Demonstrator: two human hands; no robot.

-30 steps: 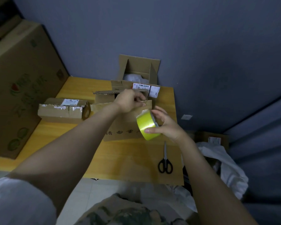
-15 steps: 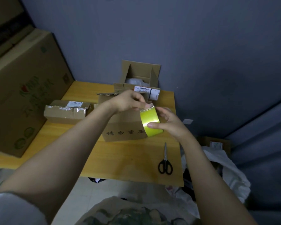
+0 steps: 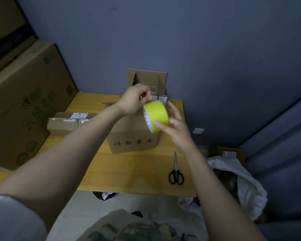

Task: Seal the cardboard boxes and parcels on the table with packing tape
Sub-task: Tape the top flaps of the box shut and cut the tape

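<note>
Mid-frame, a yellow tape roll [image 3: 157,113] is being gripped by the right hand [image 3: 176,126] and pinched by the left hand [image 3: 135,100]; the box [image 3: 132,138] top is being hidden.

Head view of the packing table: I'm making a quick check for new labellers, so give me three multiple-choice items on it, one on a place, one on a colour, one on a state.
1. Where do the scissors lie?
A. On the table, towards its near right corner
B. On the floor
C. On top of a cardboard box

2. What colour is the tape roll?
A. Brown
B. Yellow-green
C. Clear

3. How is the tape roll placed?
A. Lying flat on the table
B. Hung on a wall hook
C. Held up in the hands

Answers: 1 A, the black-handled scissors rest on bare wood near the front edge; 2 B, its outer band is bright yellow-green; 3 C, the right hand grips it between thumb and fingers while the left hand pinches at its top edge.
</note>
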